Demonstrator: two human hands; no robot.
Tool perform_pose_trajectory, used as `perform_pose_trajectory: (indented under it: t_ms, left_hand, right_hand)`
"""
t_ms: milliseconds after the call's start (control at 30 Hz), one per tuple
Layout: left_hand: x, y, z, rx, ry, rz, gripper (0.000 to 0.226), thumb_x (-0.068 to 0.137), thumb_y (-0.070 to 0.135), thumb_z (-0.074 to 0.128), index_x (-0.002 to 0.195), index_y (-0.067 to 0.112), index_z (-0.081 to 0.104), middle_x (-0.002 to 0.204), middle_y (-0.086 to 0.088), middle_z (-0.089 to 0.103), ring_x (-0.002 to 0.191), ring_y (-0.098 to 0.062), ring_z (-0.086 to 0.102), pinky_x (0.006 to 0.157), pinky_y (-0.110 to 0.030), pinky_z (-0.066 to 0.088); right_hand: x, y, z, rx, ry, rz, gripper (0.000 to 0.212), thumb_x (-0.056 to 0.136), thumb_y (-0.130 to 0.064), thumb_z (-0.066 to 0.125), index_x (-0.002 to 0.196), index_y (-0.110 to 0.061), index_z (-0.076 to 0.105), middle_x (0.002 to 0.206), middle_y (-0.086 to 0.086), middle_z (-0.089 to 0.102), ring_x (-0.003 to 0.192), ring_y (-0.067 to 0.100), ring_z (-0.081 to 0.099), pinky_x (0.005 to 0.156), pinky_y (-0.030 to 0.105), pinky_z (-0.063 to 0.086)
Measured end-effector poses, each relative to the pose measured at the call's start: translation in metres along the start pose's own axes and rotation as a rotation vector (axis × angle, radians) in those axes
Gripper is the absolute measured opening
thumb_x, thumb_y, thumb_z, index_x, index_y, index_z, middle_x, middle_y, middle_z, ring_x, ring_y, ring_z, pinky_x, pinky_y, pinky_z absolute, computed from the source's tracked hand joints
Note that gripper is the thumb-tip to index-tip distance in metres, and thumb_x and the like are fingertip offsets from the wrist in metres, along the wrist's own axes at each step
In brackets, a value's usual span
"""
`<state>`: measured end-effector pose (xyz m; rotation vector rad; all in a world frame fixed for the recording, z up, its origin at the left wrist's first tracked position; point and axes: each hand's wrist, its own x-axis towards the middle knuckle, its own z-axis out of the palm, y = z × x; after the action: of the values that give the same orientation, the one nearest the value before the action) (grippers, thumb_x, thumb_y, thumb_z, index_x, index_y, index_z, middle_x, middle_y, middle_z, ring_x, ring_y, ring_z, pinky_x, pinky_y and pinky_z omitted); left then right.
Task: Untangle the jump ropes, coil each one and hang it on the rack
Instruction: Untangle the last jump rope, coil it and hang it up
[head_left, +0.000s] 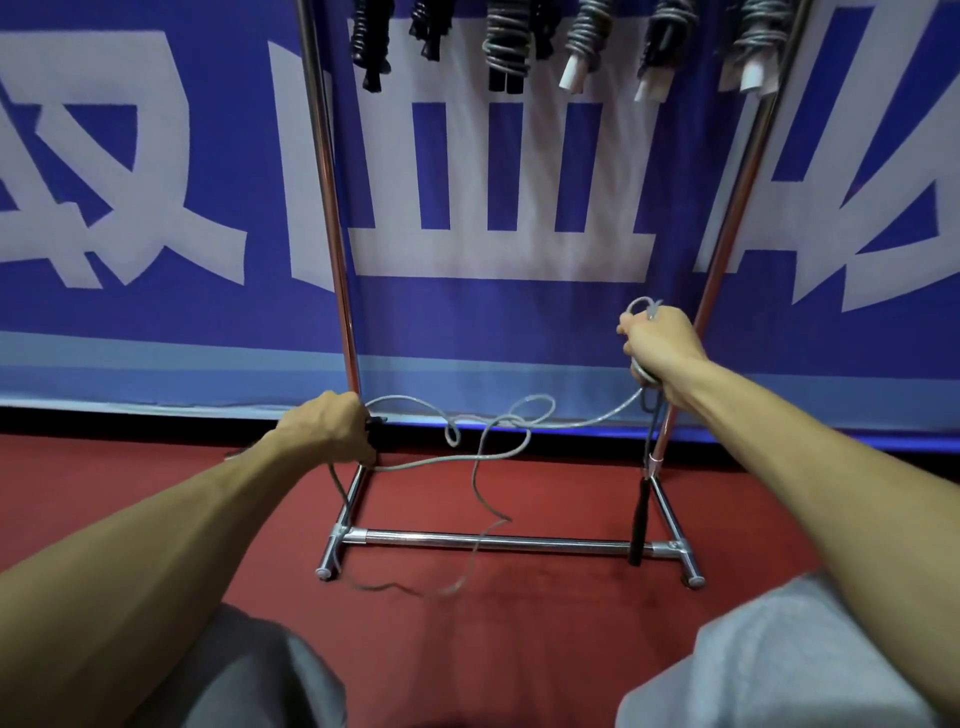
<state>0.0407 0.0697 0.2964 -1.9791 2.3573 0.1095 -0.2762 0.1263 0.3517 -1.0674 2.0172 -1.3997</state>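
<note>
The person's knees, in grey cloth (753, 654), frame the bottom of the view, and both bare forearms reach forward over the red floor (545, 623).

The left hand (332, 426) is held low, knuckles up, with its fingers clenched round one end of a grey jump rope (506, 420). A dark handle tip (376, 420) pokes out beside the thumb. The right hand (660, 343) is raised higher and farther forward, fist turned sideways, and grasps a few gathered loops of the same rope. One loop sticks out above the fist and another below it. A black handle (639, 525) dangles straight down from this hand, in front of the rack's base.

Between the hands the rope sags in mid-air in a loose tangle of crossing loops. A slack strand drops from the tangle and another from under the left hand. They meet in a slack curve low over the floor, in front of the base bar.

Just beyond stands the chrome rack (493, 541), its two uprights rising out of view. Six coiled ropes hang in a row from its top. The first two from the left are black coils (371, 41). Next is a grey one with dark handles (506, 49), and three with white handles (574, 73) follow. Behind the rack hangs a blue banner (467, 322) with large white characters.
</note>
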Motion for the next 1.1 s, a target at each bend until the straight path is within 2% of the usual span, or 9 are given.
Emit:
perform_pose_trajectory:
  t_ms: [133,333,500,567,633,700,833,900,1100]
  left_hand:
    - [0.003,0.007,0.001,-0.114,-0.114,0.022,0.033,0.068,0.037,0.084,0.084,0.014,0.066,0.068,-0.002,0.056,0.058,-0.02,0.055,0.052,-0.024,0.046]
    - [0.001,0.037,-0.003,-0.139,-0.208,0.164,0.027,0.08,0.044,0.074,0.079,0.018,0.068,0.063,-0.002,0.057,0.048,-0.015,0.05,0.044,-0.019,0.039]
    - [-0.024,0.061,-0.022,-0.626,-0.74,0.258,0.028,0.095,0.045,0.056,0.089,0.019,0.066,0.046,0.001,0.036,0.033,-0.01,0.024,0.038,-0.015,0.021]
    - [-0.024,0.069,-0.031,-0.943,-0.677,0.304,0.033,0.095,0.041,0.056,0.108,0.013,0.069,0.046,0.004,0.025,0.034,-0.008,0.017,0.037,-0.016,0.015]
    - [-0.017,0.077,-0.034,-1.162,-0.402,0.24,0.028,0.093,0.033,0.063,0.105,0.009,0.069,0.047,0.005,0.023,0.035,-0.009,0.017,0.036,-0.017,0.016]
    - [-0.011,0.083,-0.027,-1.05,-0.199,0.217,0.023,0.087,0.025,0.073,0.101,0.008,0.066,0.046,0.003,0.03,0.034,-0.009,0.023,0.035,-0.016,0.022]
    - [-0.016,0.083,0.003,-0.699,-0.576,0.273,0.048,0.078,0.024,0.081,0.121,0.017,0.059,0.043,0.006,0.038,0.037,-0.009,0.028,0.039,-0.017,0.027]
    - [-0.02,0.091,0.009,-0.696,-0.674,0.328,0.041,0.082,0.023,0.078,0.119,0.016,0.063,0.043,0.007,0.036,0.038,-0.009,0.026,0.039,-0.017,0.025]
    - [-0.016,0.122,0.006,-0.949,-0.456,0.368,0.039,0.083,0.028,0.077,0.119,0.023,0.064,0.046,0.005,0.037,0.04,-0.011,0.028,0.042,-0.019,0.024]
  right_hand:
    - [-0.012,-0.003,0.007,0.021,-0.181,-0.095,0.024,0.099,-0.022,0.045,0.079,-0.013,0.056,0.056,0.0,0.043,0.041,0.013,0.036,0.044,0.024,0.031]
    - [-0.032,-0.024,0.017,0.124,-0.439,-0.257,0.021,0.105,-0.023,0.037,0.088,-0.014,0.047,0.06,0.0,0.038,0.038,0.014,0.035,0.038,0.021,0.028]
    - [-0.036,-0.031,0.016,0.214,-0.504,-0.336,0.022,0.105,-0.026,0.038,0.089,-0.014,0.046,0.056,-0.004,0.038,0.039,0.017,0.036,0.04,0.025,0.026]
    - [-0.037,-0.033,0.016,0.235,-0.521,-0.358,0.022,0.105,-0.027,0.038,0.088,-0.014,0.046,0.056,-0.003,0.037,0.037,0.017,0.036,0.039,0.022,0.026]
    - [-0.039,-0.036,0.015,0.267,-0.537,-0.375,0.022,0.105,-0.028,0.038,0.089,-0.014,0.046,0.057,-0.002,0.036,0.036,0.016,0.036,0.039,0.02,0.026]
    - [-0.041,-0.04,0.014,0.308,-0.551,-0.385,0.022,0.105,-0.028,0.038,0.09,-0.014,0.046,0.059,-0.001,0.035,0.036,0.015,0.035,0.038,0.02,0.027]
    - [-0.042,-0.047,0.013,0.418,-0.495,-0.387,0.022,0.105,-0.028,0.038,0.089,-0.014,0.045,0.059,-0.002,0.037,0.037,0.012,0.033,0.038,0.019,0.029]
    - [-0.041,-0.049,0.01,0.497,-0.434,-0.361,0.021,0.105,-0.025,0.037,0.089,-0.013,0.043,0.058,-0.002,0.038,0.036,0.011,0.034,0.037,0.018,0.029]
    - [-0.036,-0.051,0.004,0.671,-0.299,-0.307,0.021,0.105,-0.022,0.039,0.087,-0.013,0.044,0.056,-0.002,0.036,0.037,0.01,0.032,0.034,0.018,0.03]
